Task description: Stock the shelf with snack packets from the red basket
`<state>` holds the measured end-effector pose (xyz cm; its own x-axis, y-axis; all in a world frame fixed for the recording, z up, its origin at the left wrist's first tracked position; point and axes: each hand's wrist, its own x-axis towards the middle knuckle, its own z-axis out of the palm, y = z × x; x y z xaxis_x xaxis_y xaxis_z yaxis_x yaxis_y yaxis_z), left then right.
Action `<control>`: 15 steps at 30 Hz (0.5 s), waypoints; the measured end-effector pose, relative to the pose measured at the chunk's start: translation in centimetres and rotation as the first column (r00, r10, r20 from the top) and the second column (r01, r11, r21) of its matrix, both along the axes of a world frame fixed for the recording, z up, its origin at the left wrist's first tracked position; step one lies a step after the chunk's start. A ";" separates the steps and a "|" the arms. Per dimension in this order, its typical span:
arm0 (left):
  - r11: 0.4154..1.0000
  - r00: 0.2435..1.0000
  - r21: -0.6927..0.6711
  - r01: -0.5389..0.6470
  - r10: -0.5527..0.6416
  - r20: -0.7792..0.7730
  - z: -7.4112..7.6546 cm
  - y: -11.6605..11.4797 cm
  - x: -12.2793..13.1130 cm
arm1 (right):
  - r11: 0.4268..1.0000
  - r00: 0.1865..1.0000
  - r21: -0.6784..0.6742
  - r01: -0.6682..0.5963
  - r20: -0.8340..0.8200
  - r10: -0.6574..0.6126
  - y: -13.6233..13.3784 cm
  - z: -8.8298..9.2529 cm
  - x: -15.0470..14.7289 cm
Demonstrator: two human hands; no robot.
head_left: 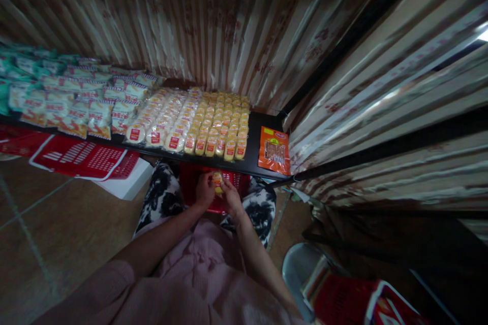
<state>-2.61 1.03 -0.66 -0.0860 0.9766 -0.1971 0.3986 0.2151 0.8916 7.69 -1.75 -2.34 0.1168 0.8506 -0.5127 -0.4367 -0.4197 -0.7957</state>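
A: Where are the person's hands?

B: Both sit low in the head view, just in front of the lap. The left hand (205, 190) and the right hand (231, 196) meet around one small yellow snack packet (217, 180), held over a red basket (240, 181) that rests between the knees.

A: And the grip on each side?

B: The left hand's fingers are pressed together on the packet's left edge; the right hand pinches its right edge. Dim light hides the exact finger placement, but both are closed on the packet.

A: Where is that packet relative to the shelf?

B: Just below the front edge of the black shelf (254, 150), apart from it. On the shelf, directly above the hands, stand rows of matching yellow packets (221, 127), packed touching one another. Left of them lie rows of pale round packets with red labels (162, 122), then bags in white, red and orange (76, 106), and green packs (23, 63) at the far left.

A: Anything at the right end?

B: One flat orange packet (273, 151) lies alone on the bare shelf, just beside the yellow rows and close to the corrugated metal wall (236, 25).

A: What else surrounds the person?

B: A red crate (86, 158) sits under the shelf to the left, on a white box (129, 183). A grey stool (299, 269) stands on the floor at the lower right, with a red package (351, 302) beside it
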 end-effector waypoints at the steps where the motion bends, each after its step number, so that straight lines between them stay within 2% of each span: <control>1: 1.000 1.000 0.011 -0.001 0.001 0.000 0.1 -0.1 0.0 | 1.000 1.000 0.004 0.003 -0.012 -0.003 -0.1 0.1 0.0; 6: 0.999 1.000 0.034 -0.027 0.026 0.005 0.5 -0.5 0.3 | 0.999 0.998 0.012 0.049 -0.039 -0.049 -0.6 0.8 -0.1; 12: 0.999 0.998 -0.019 -0.035 0.036 0.045 0.8 -0.6 0.8 | 0.993 0.995 0.064 0.096 -0.026 -0.094 -0.7 2.0 -0.7; 15: 0.998 0.994 -0.047 -0.050 0.054 0.092 1.0 -0.6 1.0 | 0.993 0.997 0.085 0.077 -0.003 -0.077 -0.8 2.7 -0.8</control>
<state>-1.56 0.38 0.34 -0.1154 0.9613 -0.2501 0.3017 0.2738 0.9132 6.88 -2.54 0.34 0.1835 0.8797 -0.4386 -0.4651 -0.3154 -0.8272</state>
